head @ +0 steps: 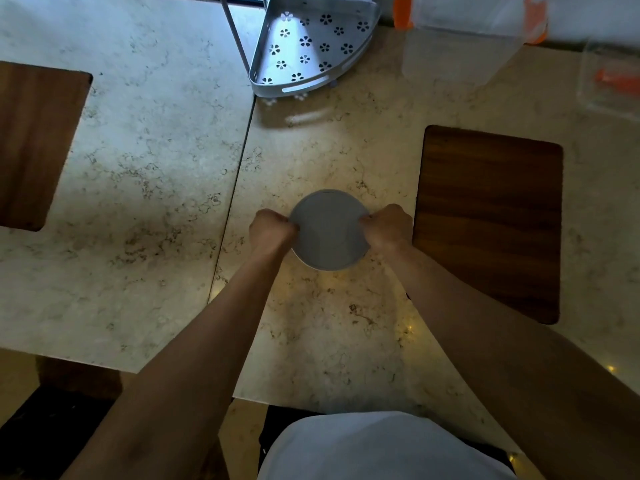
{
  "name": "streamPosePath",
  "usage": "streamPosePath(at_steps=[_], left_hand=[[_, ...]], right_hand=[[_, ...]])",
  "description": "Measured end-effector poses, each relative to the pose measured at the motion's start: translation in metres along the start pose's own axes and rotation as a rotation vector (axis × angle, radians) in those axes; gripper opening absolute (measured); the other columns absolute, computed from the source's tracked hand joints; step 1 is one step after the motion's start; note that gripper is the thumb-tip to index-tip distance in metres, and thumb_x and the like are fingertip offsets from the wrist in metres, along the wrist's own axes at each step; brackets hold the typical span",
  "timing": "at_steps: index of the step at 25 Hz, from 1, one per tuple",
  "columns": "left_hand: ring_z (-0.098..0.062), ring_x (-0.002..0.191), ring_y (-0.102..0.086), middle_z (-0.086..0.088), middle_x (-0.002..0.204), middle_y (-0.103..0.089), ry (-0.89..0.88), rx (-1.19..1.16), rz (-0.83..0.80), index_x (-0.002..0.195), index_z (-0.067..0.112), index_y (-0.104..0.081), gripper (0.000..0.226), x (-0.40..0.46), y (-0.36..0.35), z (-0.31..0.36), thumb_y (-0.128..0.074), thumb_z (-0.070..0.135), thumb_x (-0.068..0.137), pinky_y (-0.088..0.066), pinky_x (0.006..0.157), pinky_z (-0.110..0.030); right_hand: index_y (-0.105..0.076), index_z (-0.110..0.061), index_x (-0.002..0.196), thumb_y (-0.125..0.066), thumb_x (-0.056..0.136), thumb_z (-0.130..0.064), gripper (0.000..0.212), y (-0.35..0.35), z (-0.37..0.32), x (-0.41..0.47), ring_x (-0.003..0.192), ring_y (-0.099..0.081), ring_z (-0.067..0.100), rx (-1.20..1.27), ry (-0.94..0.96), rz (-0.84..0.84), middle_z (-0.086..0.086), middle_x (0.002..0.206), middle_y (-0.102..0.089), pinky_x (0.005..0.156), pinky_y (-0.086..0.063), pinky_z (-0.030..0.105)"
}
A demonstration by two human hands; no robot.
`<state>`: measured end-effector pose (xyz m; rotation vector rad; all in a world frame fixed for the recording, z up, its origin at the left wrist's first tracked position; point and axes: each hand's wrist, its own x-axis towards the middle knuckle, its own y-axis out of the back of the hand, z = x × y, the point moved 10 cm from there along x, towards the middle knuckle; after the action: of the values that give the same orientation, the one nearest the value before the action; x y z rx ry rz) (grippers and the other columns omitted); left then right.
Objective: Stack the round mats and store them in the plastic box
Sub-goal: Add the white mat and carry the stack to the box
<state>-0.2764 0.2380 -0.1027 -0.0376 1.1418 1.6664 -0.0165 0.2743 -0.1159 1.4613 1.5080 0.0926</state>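
A stack of grey round mats sits on the marble table in the middle of the view. My left hand grips the stack's left edge and my right hand grips its right edge, fingers curled around the rim. How many mats are in the stack is hard to tell; a paler edge shows beneath the top one. A clear plastic box stands at the far right back corner, with something orange inside it.
A grey metal corner rack with flower cut-outs stands at the back centre. Brown wooden placemats lie at the right and far left. Another clear container with orange clips stands at the back right. The table's front edge is near my body.
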Motion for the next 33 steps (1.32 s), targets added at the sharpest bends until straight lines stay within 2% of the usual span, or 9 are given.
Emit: streamPosePath(at_steps=[3,5,9,12,17,22,27,30,33], left_hand=[[-0.025,0.079,-0.063,-0.011,0.083,-0.066,0.105,-0.275,-0.052,0.08,0.008,-0.063,0.009,-0.001,-0.003,-0.01,-0.069,0.01,0.074,-0.054,0.07,-0.039],[-0.031,0.083,-0.064,-0.015,0.089,-0.066,0.121,-0.379,-0.101,0.079,0.006,-0.062,0.005,-0.003,-0.006,-0.008,-0.066,0.005,0.076,-0.055,0.068,-0.041],[-0.037,0.086,-0.065,-0.024,0.093,-0.066,0.136,-0.423,-0.137,0.078,0.0,-0.065,0.004,-0.016,-0.013,0.002,-0.062,0.002,0.079,-0.057,0.08,-0.055],[-0.039,0.091,-0.065,-0.022,0.095,-0.065,0.107,-0.443,-0.156,0.076,0.0,-0.062,0.011,-0.03,-0.024,0.019,-0.065,0.009,0.082,-0.056,0.082,-0.055],[-0.033,0.084,-0.062,-0.022,0.094,-0.062,0.05,-0.454,-0.157,0.073,0.001,-0.061,0.012,-0.064,-0.046,0.07,-0.065,0.01,0.082,-0.054,0.072,-0.049],[-0.033,0.08,-0.062,-0.023,0.09,-0.062,-0.016,-0.445,-0.144,0.077,-0.003,-0.06,0.017,-0.076,-0.056,0.146,-0.068,0.011,0.083,-0.048,0.066,-0.044],[-0.04,0.089,-0.069,-0.028,0.1,-0.07,-0.084,-0.488,-0.158,0.09,-0.01,-0.065,0.017,-0.052,-0.057,0.221,-0.068,0.004,0.081,-0.058,0.07,-0.045],[-0.038,0.091,-0.069,-0.025,0.101,-0.07,-0.165,-0.496,-0.189,0.096,-0.01,-0.065,0.018,-0.031,-0.053,0.274,-0.066,-0.001,0.08,-0.057,0.066,-0.041],[-0.039,0.088,-0.069,-0.02,0.09,-0.071,-0.299,-0.497,-0.163,0.083,0.003,-0.069,0.014,-0.012,-0.038,0.326,-0.066,-0.008,0.074,-0.06,0.073,-0.047]], right_hand=[[-0.047,-0.016,0.054,-0.063,0.082,-0.029,0.035,-0.002,-0.002,-0.003,0.039,-0.043,0.01,0.059,0.042,-0.016,-0.005,0.048,-0.046,0.028,-0.024,0.016],[-0.047,-0.02,0.052,-0.062,0.08,-0.026,0.032,0.001,-0.002,-0.007,0.038,-0.041,0.004,0.114,0.075,-0.027,-0.009,0.046,-0.044,0.031,-0.027,0.016],[-0.074,-0.006,0.086,-0.062,0.084,-0.02,0.019,0.015,0.004,-0.014,0.07,-0.068,0.022,0.18,0.112,-0.085,0.008,0.077,-0.072,0.056,-0.054,0.03],[-0.069,0.007,0.097,-0.06,0.086,-0.018,0.03,0.036,0.014,-0.015,0.088,-0.066,0.043,0.228,0.14,-0.11,0.028,0.096,-0.07,0.068,-0.059,0.046],[-0.065,0.01,0.097,-0.059,0.083,-0.022,0.035,0.089,0.03,-0.009,0.098,-0.062,0.047,0.329,0.148,-0.103,0.031,0.104,-0.065,0.077,-0.05,0.066],[-0.064,-0.005,0.071,-0.057,0.08,-0.025,0.023,0.158,0.02,0.001,0.074,-0.064,0.032,0.371,0.197,-0.08,0.017,0.077,-0.065,0.078,-0.059,0.051],[-0.065,0.01,0.093,-0.06,0.081,-0.022,0.035,0.231,-0.013,0.031,0.092,-0.063,0.047,0.361,0.277,0.055,0.031,0.097,-0.067,0.076,-0.054,0.06],[-0.067,0.009,0.088,-0.063,0.079,-0.02,0.031,0.269,-0.039,0.054,0.084,-0.067,0.042,0.314,0.321,0.116,0.027,0.088,-0.07,0.07,-0.057,0.041],[-0.07,0.002,0.083,-0.064,0.079,-0.02,0.023,0.304,-0.071,0.077,0.077,-0.067,0.031,0.23,0.398,0.191,0.019,0.082,-0.071,0.064,-0.049,0.032]])
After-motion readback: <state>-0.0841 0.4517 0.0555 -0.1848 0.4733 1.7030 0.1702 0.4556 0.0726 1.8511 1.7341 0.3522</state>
